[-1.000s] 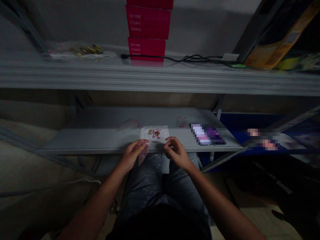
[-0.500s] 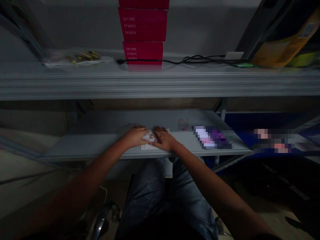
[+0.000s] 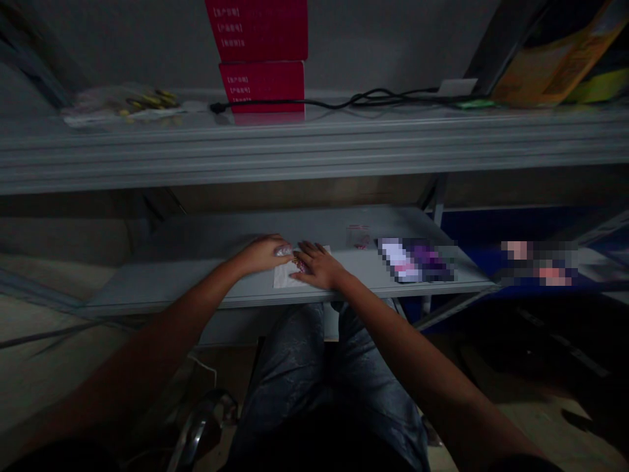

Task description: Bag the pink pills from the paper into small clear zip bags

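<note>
My left hand [image 3: 260,254] is curled round a crumpled piece of clear plastic [image 3: 284,251], perhaps a small bag. Its fingers are partly hidden behind the plastic. Close beside it, my right hand [image 3: 322,267] lies palm down with fingers stretched, partly covering a small cluster of pink and gold bead-like pieces [image 3: 301,265]. Under both lies a white sheet [image 3: 282,278] on the grey lower shelf. To the right is a small clear zip bag [image 3: 358,237] with reddish bits inside.
A blurred-out flat object [image 3: 415,261] lies at the right of the lower shelf [image 3: 196,262]. Above, a thick shelf edge [image 3: 295,154] carries red boxes [image 3: 265,82], a black cable [image 3: 339,103] and a plastic bag with yellow-black pieces [image 3: 152,101].
The camera view has shifted slightly, so the shelves sit higher. My left hand has tightened round the plastic and drawn a little left; my right hand stays flat on the sheet.
</note>
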`<state>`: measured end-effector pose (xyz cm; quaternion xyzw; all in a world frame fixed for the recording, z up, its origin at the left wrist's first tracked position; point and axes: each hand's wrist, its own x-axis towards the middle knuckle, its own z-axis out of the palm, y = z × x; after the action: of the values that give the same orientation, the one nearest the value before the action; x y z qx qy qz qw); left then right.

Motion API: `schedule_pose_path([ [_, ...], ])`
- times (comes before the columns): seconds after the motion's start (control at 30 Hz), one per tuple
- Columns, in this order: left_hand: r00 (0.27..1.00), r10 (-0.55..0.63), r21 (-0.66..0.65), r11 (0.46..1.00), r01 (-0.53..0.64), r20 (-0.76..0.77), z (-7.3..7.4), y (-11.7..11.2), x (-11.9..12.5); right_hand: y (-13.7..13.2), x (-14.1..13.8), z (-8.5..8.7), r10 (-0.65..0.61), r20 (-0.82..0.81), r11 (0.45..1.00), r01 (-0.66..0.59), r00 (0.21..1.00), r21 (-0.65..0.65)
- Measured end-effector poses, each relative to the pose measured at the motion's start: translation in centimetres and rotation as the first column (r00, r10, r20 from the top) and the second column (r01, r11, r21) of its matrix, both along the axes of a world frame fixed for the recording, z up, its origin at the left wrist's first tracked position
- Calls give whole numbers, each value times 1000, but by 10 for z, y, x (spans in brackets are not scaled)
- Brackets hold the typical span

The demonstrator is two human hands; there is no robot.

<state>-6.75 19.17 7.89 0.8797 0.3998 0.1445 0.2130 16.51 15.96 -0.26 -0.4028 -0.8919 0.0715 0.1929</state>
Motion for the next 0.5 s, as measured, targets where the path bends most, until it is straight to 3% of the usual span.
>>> schedule_pose_path([
  [0.07,977,103,-181,981,-69,184,-2,6,-4,-1,0,1,-6,-5,1000,6,1000,6],
  [0.17,921,230,-386,917,-97,315,-5,9,-9,0,0,0,-9,-9,1000,9,1000,0],
  [0.33,826,388,-683,731,-5,409,-7,2,-10,2,0,-2,-10,-13,1000,10,1000,-25],
  [0.43,808,402,-666,746,-17,430,-2,4,-14,1,0,0,-18,-8,1000,18,1000,-25],
  [0.5,827,385,-548,828,-114,410,3,9,-22,0,1,2,-19,-8,1000,19,1000,-21],
])
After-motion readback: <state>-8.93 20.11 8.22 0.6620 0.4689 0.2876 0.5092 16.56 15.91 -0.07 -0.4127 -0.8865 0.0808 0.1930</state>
